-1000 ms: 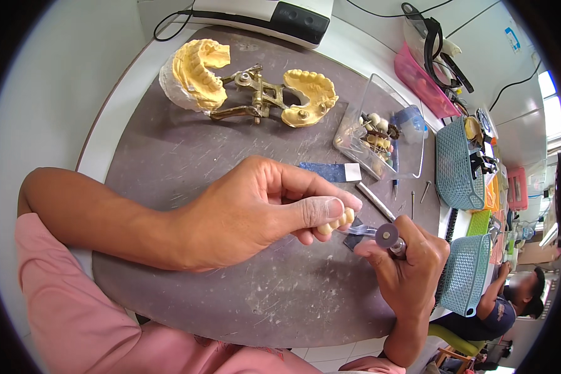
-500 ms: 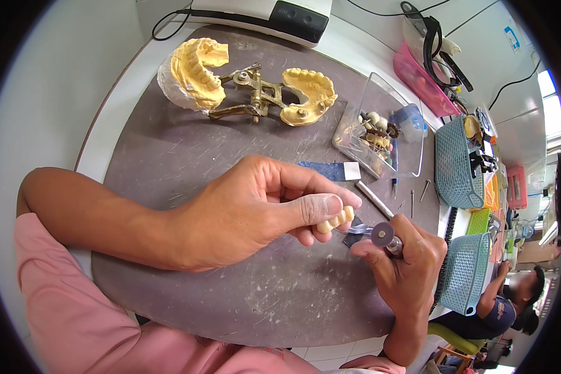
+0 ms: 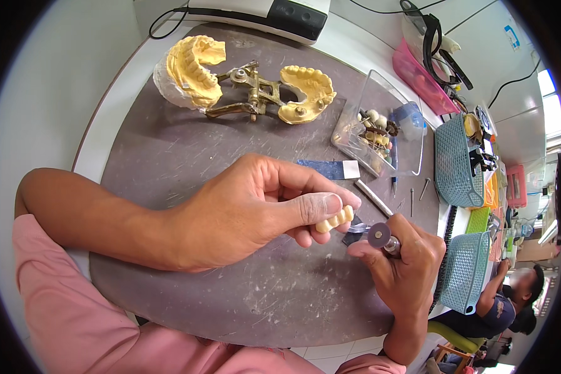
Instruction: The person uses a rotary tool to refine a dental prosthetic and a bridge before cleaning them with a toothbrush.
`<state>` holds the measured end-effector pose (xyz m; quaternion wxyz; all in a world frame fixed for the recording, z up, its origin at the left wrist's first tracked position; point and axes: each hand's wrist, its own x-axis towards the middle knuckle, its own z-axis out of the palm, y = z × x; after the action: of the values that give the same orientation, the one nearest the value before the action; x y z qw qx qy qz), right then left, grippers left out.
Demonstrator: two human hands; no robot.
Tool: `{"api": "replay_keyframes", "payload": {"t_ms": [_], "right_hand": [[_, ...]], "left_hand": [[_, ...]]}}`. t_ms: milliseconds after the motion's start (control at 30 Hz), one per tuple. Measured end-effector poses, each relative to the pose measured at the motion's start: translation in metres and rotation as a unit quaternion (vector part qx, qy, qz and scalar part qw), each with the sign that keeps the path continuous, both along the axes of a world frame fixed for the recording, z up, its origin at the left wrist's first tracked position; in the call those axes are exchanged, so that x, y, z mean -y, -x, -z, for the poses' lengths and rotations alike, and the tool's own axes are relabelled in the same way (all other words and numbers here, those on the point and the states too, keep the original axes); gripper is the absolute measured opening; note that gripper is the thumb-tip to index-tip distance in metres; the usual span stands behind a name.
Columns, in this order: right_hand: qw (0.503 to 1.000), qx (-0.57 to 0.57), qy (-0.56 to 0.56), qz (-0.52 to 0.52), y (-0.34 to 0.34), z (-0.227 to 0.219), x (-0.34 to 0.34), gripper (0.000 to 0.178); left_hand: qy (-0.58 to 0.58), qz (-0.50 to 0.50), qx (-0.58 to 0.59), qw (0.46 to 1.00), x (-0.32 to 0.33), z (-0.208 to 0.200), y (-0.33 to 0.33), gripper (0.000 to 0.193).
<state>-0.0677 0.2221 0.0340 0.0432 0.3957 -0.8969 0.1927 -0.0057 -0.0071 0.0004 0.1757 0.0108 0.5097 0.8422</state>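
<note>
One short row of cream-coloured tooth crowns [image 3: 334, 220], pinched beside a thin round grey-purple disc [image 3: 374, 232]

From my distant seat I see the left hand [image 3: 255, 215] gripping the row between thumb and fingers, held above the scratched grey-brown desk [image 3: 280, 299]. The right hand [image 3: 411, 265] is curled round a silver metal handpiece [image 3: 392, 246] that carries the disc. I make out a small gap between the disc and the right end of the crowns.

Beyond the hands, I find a hinged brass-coloured metal frame [image 3: 254, 93] lying between a yellow-and-white plaster tooth cast [image 3: 193, 71] on its left and a yellow horseshoe-shaped plaster tooth cast [image 3: 304, 90] on its right. Farther right sits a clear plastic box [image 3: 376, 100] of small pieces. A slim silver rod [image 3: 373, 197] lies near the right hand.
</note>
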Motion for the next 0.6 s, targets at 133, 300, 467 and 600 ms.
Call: {"api": "replay_keyframes", "payload": {"t_ms": [133,300,467,600], "right_hand": [[1.000,-0.006,-0.010,-0.003,0.0002,0.0006,0.0005,0.047],[1.000,-0.008,-0.012,-0.007,0.0008,-0.0007,0.0013,0.048],[1.000,-0.010,-0.012,-0.008,-0.0014,-0.0022,0.0029,0.048],[1.000,-0.006,-0.009,-0.009,-0.0003,-0.0006,0.0025,0.048]], "left_hand": [[0.001,-0.001,0.001,1.000,0.0006,-0.0002,0.0001,0.035],[0.007,-0.001,0.006,1.000,-0.0004,0.0004,0.0009,0.036],[0.015,0.001,0.008,1.000,0.0006,-0.0007,-0.0007,0.035],[0.010,0.000,0.003,1.000,-0.0004,0.0013,0.0004,0.033]]}}
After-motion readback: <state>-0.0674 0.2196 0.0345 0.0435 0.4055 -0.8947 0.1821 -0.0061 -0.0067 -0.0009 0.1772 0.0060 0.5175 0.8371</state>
